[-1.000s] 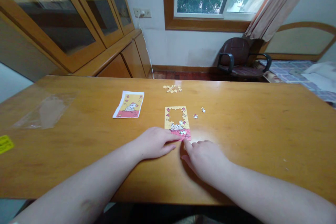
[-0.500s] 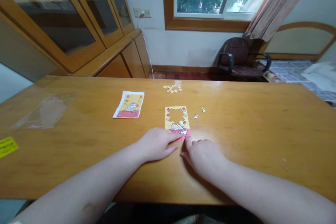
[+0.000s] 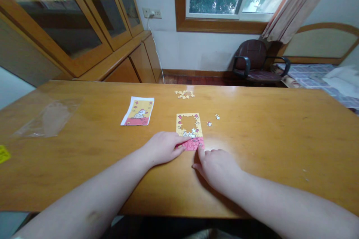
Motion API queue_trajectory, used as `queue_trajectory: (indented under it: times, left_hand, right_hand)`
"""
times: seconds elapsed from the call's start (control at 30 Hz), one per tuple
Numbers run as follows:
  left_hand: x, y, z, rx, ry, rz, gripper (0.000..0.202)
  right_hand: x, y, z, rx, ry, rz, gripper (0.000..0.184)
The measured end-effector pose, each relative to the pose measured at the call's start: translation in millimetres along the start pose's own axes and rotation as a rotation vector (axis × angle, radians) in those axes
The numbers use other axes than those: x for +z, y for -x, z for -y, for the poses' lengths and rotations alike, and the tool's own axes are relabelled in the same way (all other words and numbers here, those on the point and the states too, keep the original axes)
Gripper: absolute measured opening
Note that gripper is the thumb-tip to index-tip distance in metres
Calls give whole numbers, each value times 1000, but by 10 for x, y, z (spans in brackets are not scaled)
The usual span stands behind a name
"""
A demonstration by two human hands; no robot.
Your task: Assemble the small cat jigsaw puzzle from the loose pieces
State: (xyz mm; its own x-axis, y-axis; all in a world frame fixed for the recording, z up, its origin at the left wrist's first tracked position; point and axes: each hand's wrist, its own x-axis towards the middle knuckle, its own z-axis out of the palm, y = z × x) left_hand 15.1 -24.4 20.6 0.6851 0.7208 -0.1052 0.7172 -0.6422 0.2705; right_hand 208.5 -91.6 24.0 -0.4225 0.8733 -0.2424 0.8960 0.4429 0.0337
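Observation:
A partly assembled jigsaw puzzle [image 3: 193, 144] lies on the table in front of me, with a yellow upper part, a pink lower band and a white cartoon animal. Its middle has a gap where the wood shows through. My left hand [image 3: 164, 147] reaches in from the left, index finger stretched across the top of the pink band and thumb apart, by the lower left edge. With the index fingertip of my right hand [image 3: 218, 166] I touch the pink lower right part; its other fingers are curled. Two loose puzzle pieces [image 3: 209, 124] lie right of the puzzle.
Several yellow puzzle pieces [image 3: 184, 95] lie near the table's far edge. A printed reference picture [image 3: 138, 112] sits left of the puzzle. Farther left are a clear plastic bag [image 3: 50, 117] and a yellow label [image 3: 4, 154]. Beyond the table [image 3: 92, 149] stands an office chair [image 3: 252, 59].
My left hand has shifted slightly up and left, showing more of the pink band. A whitish patch there no longer shows. My right hand has stayed nearly still.

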Motion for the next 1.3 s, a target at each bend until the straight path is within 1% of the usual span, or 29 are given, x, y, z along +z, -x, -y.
queue_trajectory:
  times: [0.17, 0.27, 0.37, 0.47, 0.6, 0.8, 1.03, 1.3]
  left_hand:
    - [-15, 0, 20, -11, 18, -9, 40]
    - [-19, 8, 15, 32, 13, -19, 37]
    - [-18, 12, 11, 87, 2, -9, 34]
    - [-14, 12, 15, 98, -2, -2, 34]
    - [-5, 13, 10, 80, 6, -5, 35]
    - [18, 10, -13, 9, -10, -13, 42]
    - [8, 3, 15, -34, 5, -7, 42]
    - [-9, -5, 13, -69, 0, -7, 43]
  right_hand:
    - [7, 1, 8, 2, -9, 7, 54]
    - [17, -4, 12, 1, -12, 20, 55]
    - [33, -6, 11, -2, -11, 13, 52]
    - [48, -5, 8, -4, 1, 2, 51]
    - [56, -1, 9, -14, 11, -5, 53]
    - [45, -7, 19, -13, 16, -4, 54]
    - [18, 8, 27, -11, 27, -9, 53]
    - [4, 12, 32, -5, 11, 33, 55]
